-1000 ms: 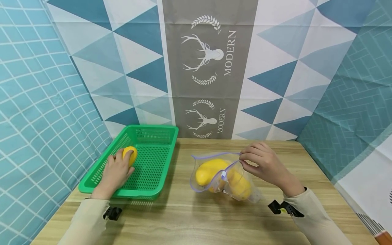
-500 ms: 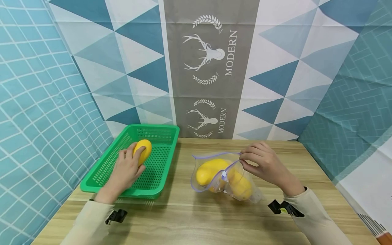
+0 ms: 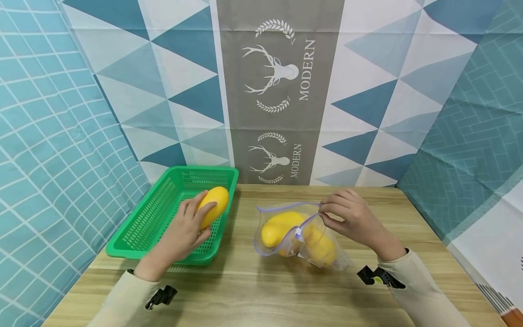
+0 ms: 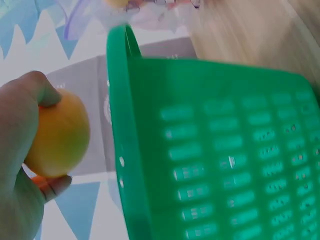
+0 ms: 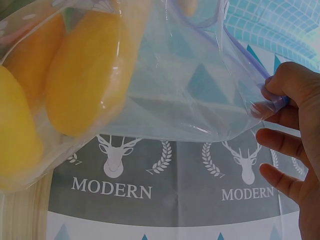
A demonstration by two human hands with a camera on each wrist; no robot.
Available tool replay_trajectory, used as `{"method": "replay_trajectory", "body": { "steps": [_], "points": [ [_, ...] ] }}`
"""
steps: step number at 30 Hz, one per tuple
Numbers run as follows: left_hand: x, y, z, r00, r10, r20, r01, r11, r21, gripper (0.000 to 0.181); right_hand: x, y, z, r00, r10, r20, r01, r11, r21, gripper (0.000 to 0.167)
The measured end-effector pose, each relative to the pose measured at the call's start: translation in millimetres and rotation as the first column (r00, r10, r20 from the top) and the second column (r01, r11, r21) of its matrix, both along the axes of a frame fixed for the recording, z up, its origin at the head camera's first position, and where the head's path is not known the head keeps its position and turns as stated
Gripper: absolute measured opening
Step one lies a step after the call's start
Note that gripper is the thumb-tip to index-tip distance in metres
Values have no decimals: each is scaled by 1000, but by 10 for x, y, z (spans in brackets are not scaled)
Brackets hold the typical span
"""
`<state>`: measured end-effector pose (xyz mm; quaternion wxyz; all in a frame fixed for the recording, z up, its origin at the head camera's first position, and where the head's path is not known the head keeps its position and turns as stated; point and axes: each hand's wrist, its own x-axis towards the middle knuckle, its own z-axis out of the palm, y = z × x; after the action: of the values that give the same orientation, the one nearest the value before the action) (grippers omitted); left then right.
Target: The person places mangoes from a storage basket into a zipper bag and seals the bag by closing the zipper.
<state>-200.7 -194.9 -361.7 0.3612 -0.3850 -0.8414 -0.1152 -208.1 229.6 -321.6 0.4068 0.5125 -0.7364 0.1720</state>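
Note:
My left hand (image 3: pixel 185 229) grips a yellow mango (image 3: pixel 215 205) between thumb and fingers, above the right side of the green basket (image 3: pixel 140 253). In the left wrist view the mango (image 4: pixel 62 135) shows beside the basket's green wall (image 4: pixel 122 150). With thumb and forefinger my right hand (image 3: pixel 352 218) pinches the top corner of a clear zip bag (image 3: pixel 261 218), whose mouth gapes to the left. Several mangoes lie inside the bag, one (image 3: pixel 282 227) close to its mouth. From the right wrist, more mangoes (image 5: pixel 90 75) show through the plastic, and the other fingers of the right hand (image 5: pixel 295 130) are spread.
The basket and bag stand on a wooden table (image 3: pixel 245 290), the basket to the left. A patterned cloth backdrop (image 3: pixel 278 100) rises behind the table, with blue tiled cloth (image 3: pixel 49 136) at the left and teal cloth (image 3: pixel 474 136) at the right.
My left hand has lifted the mango out of the basket's left part and carried it rightward to the basket's right side. The right hand and bag have stayed in place.

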Motion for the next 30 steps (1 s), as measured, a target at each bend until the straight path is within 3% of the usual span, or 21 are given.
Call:
{"method": "replay_trajectory", "body": {
  "steps": [6, 12, 22, 30],
  "points": [
    [56, 148, 44, 994, -96, -57, 95, 995, -28, 42, 2, -1, 5, 1000, 2, 0, -2, 1000, 0, 31],
    [89, 252, 58, 985, -172, -32, 170, 984, -59, 49, 6, 1, 6, 1000, -2, 3, 2, 1000, 0, 31],
    [102, 448, 37, 950, -307, -55, 299, 947, -120, 38, 5, 4, 5, 1000, -8, 10, 8, 1000, 0, 32],
    [135, 569, 57, 942, -335, 27, 332, 914, -235, 56, 0, -2, 2, 1000, -3, 11, 3, 1000, 2, 32]
  ]
}}
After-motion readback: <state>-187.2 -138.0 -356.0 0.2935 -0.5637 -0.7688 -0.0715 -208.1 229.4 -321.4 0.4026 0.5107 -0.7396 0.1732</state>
